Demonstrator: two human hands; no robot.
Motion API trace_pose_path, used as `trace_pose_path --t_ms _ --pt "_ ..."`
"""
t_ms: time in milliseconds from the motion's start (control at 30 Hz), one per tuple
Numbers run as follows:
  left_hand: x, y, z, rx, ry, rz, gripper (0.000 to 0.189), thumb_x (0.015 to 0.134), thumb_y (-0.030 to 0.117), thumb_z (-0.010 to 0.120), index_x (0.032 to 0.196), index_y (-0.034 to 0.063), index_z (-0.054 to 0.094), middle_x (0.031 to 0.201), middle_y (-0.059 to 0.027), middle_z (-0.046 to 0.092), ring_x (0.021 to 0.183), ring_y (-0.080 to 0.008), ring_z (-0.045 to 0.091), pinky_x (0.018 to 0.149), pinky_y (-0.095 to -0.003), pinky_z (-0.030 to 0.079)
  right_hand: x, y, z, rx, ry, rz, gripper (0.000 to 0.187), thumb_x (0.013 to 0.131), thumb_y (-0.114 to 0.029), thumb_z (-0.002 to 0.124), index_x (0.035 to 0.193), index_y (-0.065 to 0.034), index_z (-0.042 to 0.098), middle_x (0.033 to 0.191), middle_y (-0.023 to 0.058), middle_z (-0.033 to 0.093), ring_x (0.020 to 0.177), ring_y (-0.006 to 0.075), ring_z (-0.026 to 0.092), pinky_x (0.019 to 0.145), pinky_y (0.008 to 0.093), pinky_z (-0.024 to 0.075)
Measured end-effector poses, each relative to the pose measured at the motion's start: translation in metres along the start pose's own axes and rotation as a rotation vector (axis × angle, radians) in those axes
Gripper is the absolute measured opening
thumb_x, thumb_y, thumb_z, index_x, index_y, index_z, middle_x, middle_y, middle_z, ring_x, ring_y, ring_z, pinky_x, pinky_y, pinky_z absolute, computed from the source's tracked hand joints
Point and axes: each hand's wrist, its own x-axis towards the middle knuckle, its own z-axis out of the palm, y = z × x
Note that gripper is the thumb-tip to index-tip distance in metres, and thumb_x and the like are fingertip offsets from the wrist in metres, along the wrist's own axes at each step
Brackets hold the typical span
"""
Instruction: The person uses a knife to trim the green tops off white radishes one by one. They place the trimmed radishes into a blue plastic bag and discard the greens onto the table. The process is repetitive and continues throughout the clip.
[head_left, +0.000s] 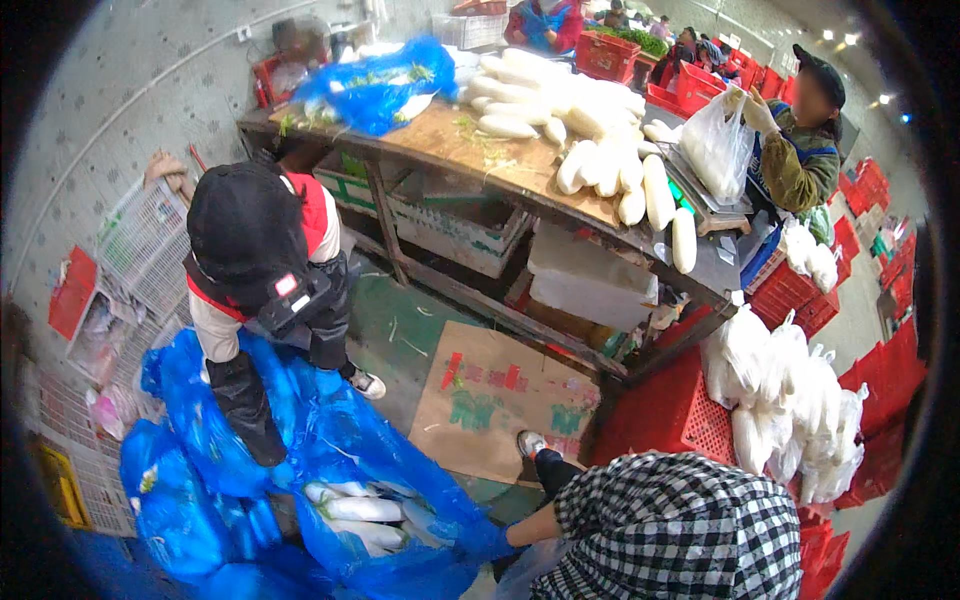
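Note:
Neither of my hands is in view. Before me, an open blue plastic bag (375, 442) holds several white radishes (364, 510). A blue-gloved hand (484, 541) of a co-worker in a checkered top (675, 525) is at the bag's right edge. Another co-worker in a black cap (244, 225) bends over the blue bags at the left, one dark-sleeved arm reaching down among them; that hand is hidden. More filled blue bags (176, 502) lie at the lower left. Beyond, a heap of white radishes (555, 90) lies on a long worktable.
The worktable (525, 161) crosses the upper middle, with foam boxes (592, 277) beneath it. Flattened cardboard (487, 412) lies on the floor. Filled white bags (787, 390) stand by a red crate (675, 412). At a scale (701, 187), a person (802, 142) holds a plastic bag. Plastic baskets (150, 240) line the left.

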Motion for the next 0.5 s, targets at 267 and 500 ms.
trace_pose_path --t_ms 267,500 --pt "-0.007 0.204 0.048 -0.502 0.121 0.173 0.040 0.095 0.028 0.044 0.128 0.0061 0.047 0.125 -0.0123 0.052 0.112 -0.0255 0.049 0.094 -0.0395 0.041 -0.153 -0.056 -0.273 -0.197 0.098 -0.392 0.030 0.083 -0.028 0.056 0.101 -0.0068 0.066 0.098 0.0187 0.061 0.092 0.0317 0.058 0.081 0.0431 0.0455" --pt "0.079 0.482 0.144 -0.922 -0.037 0.508 0.041 0.097 0.027 0.041 0.132 0.0050 0.045 0.128 -0.0108 0.051 0.114 -0.0220 0.049 0.096 -0.0363 0.041 -0.300 -0.035 -0.571 -0.355 0.934 -0.476 0.032 0.086 -0.024 0.059 0.111 -0.0033 0.061 0.099 0.0173 0.064 0.084 0.0255 0.061 0.076 0.0400 0.0503"
